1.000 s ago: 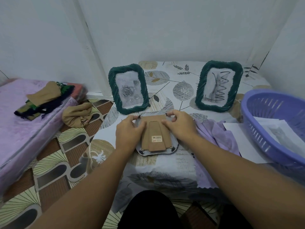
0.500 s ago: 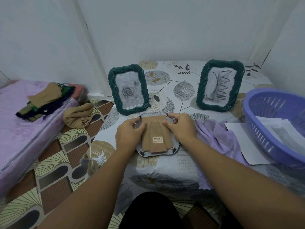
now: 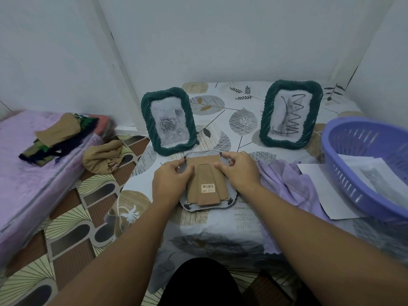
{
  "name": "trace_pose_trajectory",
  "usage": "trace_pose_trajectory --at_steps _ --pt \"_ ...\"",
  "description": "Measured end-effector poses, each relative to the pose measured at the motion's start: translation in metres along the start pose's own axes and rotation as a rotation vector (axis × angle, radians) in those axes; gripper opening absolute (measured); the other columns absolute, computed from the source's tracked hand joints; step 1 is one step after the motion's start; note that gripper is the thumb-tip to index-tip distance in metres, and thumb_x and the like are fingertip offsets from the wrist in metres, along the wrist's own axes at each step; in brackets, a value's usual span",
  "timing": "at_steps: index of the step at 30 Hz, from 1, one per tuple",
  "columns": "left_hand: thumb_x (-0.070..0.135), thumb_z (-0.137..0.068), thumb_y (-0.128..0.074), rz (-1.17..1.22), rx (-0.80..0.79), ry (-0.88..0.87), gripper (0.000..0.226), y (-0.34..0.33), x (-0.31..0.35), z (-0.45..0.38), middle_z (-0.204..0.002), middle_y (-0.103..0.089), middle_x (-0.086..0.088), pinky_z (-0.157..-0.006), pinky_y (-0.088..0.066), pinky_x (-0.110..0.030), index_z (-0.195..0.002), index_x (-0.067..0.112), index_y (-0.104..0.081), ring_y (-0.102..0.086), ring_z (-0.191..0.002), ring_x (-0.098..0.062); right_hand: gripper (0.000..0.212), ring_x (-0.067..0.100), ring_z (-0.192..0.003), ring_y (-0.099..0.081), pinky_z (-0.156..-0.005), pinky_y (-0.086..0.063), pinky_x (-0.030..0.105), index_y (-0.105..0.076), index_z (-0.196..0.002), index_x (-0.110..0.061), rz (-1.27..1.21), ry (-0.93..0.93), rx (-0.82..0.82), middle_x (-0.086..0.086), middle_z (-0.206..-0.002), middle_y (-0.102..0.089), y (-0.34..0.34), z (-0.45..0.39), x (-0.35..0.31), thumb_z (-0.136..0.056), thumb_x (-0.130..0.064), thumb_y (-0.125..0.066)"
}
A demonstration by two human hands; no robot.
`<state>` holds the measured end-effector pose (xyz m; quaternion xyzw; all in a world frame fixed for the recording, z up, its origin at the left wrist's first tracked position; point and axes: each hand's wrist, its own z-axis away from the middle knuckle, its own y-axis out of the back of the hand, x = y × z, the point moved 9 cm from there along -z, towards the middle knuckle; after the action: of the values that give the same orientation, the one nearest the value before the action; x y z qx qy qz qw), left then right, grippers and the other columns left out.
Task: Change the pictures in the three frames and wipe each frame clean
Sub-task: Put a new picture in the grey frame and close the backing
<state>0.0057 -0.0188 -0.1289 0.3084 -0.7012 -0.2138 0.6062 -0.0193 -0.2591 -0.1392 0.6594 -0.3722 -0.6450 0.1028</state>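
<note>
A third picture frame lies face down in front of me, its brown cardboard back and folded stand with a barcode sticker facing up. My left hand pinches at its top left corner by the small black clip. My right hand pinches at the top right corner clip. Behind it stand two dark green rope-edged frames: the left frame shows a grey rose picture, the right frame a picture with a black scribble. A lilac cloth lies crumpled just right of my right hand.
A purple plastic basket holding printed sheets stands at the right on a white sheet of paper. Left of the leaf-patterned table, a tan garment lies on the floor beside a lilac mattress bearing folded clothes.
Both hands stay on the face-down frame's top corners; the fingers have shifted only slightly at the clips. The frame itself has not moved.
</note>
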Motion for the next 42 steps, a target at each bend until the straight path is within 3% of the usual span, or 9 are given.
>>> trace_pose_trajectory --at_steps 6,11,15,19,24,29,32,36,42 --pt "0.05 -0.093 -0.066 -0.041 -0.037 -0.031 0.038 -0.002 0.002 -0.001 -0.11 -0.069 0.004 -0.082 -0.049 -0.031 -0.127 0.033 -0.072 -0.063 -0.1 -0.017 0.05 0.018 -0.091 -0.058 -0.084 -0.048 0.037 -0.07 -0.13 -0.026 0.001 -0.01 -0.008 0.0 -0.098 -0.058 0.0 0.0 -0.001 -0.084 -0.047 -0.078" --pt "0.05 -0.093 -0.066 -0.025 -0.033 -0.027 0.039 -0.001 0.001 -0.001 -0.104 -0.067 0.007 -0.078 -0.047 -0.03 -0.127 0.033 -0.072 -0.062 -0.094 -0.014 0.05 0.019 -0.091 -0.058 -0.086 -0.049 0.04 -0.07 -0.129 -0.027 -0.004 -0.018 -0.009 0.0 -0.097 -0.057 -0.001 0.001 -0.001 -0.084 -0.046 -0.079" --pt "0.051 -0.089 -0.071 0.031 -0.004 -0.009 0.037 0.0 -0.001 -0.001 -0.092 -0.071 -0.004 -0.062 -0.04 -0.026 -0.118 0.029 -0.077 -0.059 -0.079 -0.011 0.047 0.02 -0.094 -0.061 -0.089 -0.05 0.042 -0.072 -0.126 -0.028 -0.024 -0.033 -0.009 -0.001 -0.1 -0.059 -0.001 0.001 0.001 -0.083 -0.046 -0.08" --pt "0.048 -0.089 -0.072 0.055 0.003 -0.021 0.033 0.0 0.0 0.0 -0.097 -0.074 -0.004 -0.066 -0.04 -0.027 -0.115 0.029 -0.078 -0.068 -0.092 -0.021 0.042 0.016 -0.106 -0.063 -0.096 -0.051 0.038 -0.074 -0.122 -0.033 -0.021 -0.049 -0.02 -0.006 -0.115 -0.063 -0.003 0.001 0.004 -0.083 -0.048 -0.079" --pt "0.048 -0.089 -0.072 0.059 0.004 -0.026 0.032 0.0 0.0 0.0 -0.098 -0.075 -0.005 -0.065 -0.041 -0.026 -0.113 0.029 -0.079 -0.068 -0.093 -0.022 0.044 0.015 -0.112 -0.065 -0.099 -0.051 0.04 -0.072 -0.123 -0.036 0.003 -0.032 -0.045 -0.007 -0.124 -0.069 -0.009 -0.001 0.004 -0.083 -0.054 -0.075" --pt "0.048 -0.088 -0.072 0.057 0.012 -0.014 0.031 0.001 0.0 0.0 -0.097 -0.075 0.002 -0.074 -0.048 -0.029 -0.112 0.03 -0.079 -0.064 -0.088 -0.014 0.041 0.02 -0.103 -0.061 -0.097 -0.049 0.042 -0.072 -0.124 -0.037 0.043 -0.025 -0.05 -0.003 -0.109 -0.057 -0.006 0.0 0.002 -0.086 -0.052 -0.074" --pt "0.047 -0.089 -0.073 0.052 0.017 -0.023 0.029 0.002 0.001 0.001 -0.087 -0.07 0.005 -0.071 -0.044 -0.028 -0.11 0.03 -0.079 -0.062 -0.083 -0.013 0.041 0.02 -0.1 -0.062 -0.094 -0.05 0.041 -0.07 -0.125 -0.036 0.016 -0.009 -0.041 -0.004 -0.104 -0.053 -0.001 0.006 -0.004 -0.088 -0.053 -0.071" --pt "0.048 -0.088 -0.072 0.056 0.02 -0.021 0.028 0.002 -0.001 0.0 -0.076 -0.06 0.011 -0.066 -0.04 -0.026 -0.108 0.031 -0.08 -0.057 -0.075 -0.008 0.051 0.015 -0.111 -0.05 -0.099 -0.042 0.044 -0.061 -0.132 -0.041 0.061 0.155 -0.054 -0.007 -0.111 -0.051 0.007 0.025 -0.027 -0.087 -0.066 -0.063" --pt "0.047 -0.089 -0.071 0.045 -0.016 -0.046 0.024 0.005 0.003 0.001 -0.069 -0.057 0.018 -0.063 -0.038 -0.023 -0.105 0.031 -0.08 -0.057 -0.073 -0.005 0.057 0.008 -0.115 -0.037 -0.104 -0.024 0.037 -0.063 -0.133 -0.046 0.241 0.335 -0.266 -0.018 -0.123 -0.051 -0.009 0.052 -0.043 -0.084 -0.075 -0.059"
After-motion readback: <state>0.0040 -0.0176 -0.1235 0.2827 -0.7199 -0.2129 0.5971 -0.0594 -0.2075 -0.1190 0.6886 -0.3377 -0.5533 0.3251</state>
